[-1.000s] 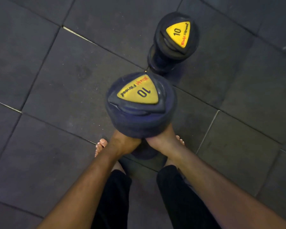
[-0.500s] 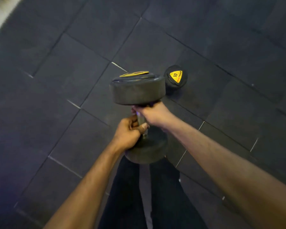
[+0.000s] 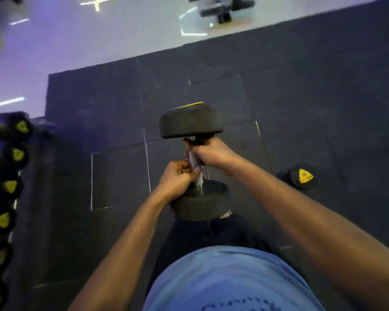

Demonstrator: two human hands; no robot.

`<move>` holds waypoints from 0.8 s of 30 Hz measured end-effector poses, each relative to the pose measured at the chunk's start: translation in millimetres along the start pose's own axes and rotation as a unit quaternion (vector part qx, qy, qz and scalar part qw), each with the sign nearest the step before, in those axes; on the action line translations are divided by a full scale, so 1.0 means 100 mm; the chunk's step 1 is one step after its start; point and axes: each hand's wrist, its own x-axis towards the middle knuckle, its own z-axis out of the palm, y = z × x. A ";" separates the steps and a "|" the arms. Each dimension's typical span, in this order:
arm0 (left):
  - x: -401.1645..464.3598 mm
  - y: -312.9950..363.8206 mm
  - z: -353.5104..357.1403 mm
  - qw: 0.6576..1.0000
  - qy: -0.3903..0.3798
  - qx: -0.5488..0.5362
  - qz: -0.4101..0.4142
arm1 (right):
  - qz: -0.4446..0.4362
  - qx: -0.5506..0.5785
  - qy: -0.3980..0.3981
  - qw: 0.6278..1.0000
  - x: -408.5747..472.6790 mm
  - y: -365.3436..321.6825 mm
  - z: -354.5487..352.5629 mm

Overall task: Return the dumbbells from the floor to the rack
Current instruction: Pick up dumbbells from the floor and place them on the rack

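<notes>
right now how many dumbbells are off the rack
2: one dumbbell held in the left hand and right hand, the other dumbbell on the floor to the right. More may lie outside view.

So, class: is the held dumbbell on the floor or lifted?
Lifted: both hands, left hand and right hand, hold the dumbbell above the floor.

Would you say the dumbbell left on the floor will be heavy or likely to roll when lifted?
Probably heavy: its twin occupies both the left hand and right hand. The floor dumbbell has round heads, so a nudge might roll it.
</notes>
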 end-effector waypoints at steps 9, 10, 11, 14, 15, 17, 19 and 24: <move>-1.85 -1.16 -0.53 0.935 0.281 -0.202 -0.081 | -0.071 -0.163 -0.299 0.937 -0.65 -0.25 2.11; -2.05 -1.35 -0.55 0.918 0.315 -0.223 -0.091 | -0.070 -0.181 -0.335 0.922 -0.77 -0.22 2.39; -2.29 -1.55 -0.58 0.901 0.346 -0.242 -0.105 | -0.068 -0.205 -0.371 0.903 -0.89 -0.16 2.69; -2.98 -2.13 -0.61 0.850 0.407 -0.313 -0.116 | -0.057 -0.272 -0.446 0.851 -1.26 0.09 3.60; -3.23 -2.32 -0.60 0.831 0.425 -0.341 -0.115 | -0.056 -0.292 -0.469 0.832 -1.44 0.21 3.91; -3.74 -2.75 -0.57 0.785 0.469 -0.387 -0.119 | -0.060 -0.325 -0.511 0.793 -1.87 0.49 4.51; -4.24 -3.18 -0.52 0.744 0.507 -0.413 -0.138 | -0.060 -0.351 -0.550 0.756 -2.34 0.78 5.06; -5.46 -4.21 -0.44 0.685 0.563 -0.415 -0.205 | -0.052 -0.410 -0.623 0.664 -3.38 1.50 6.38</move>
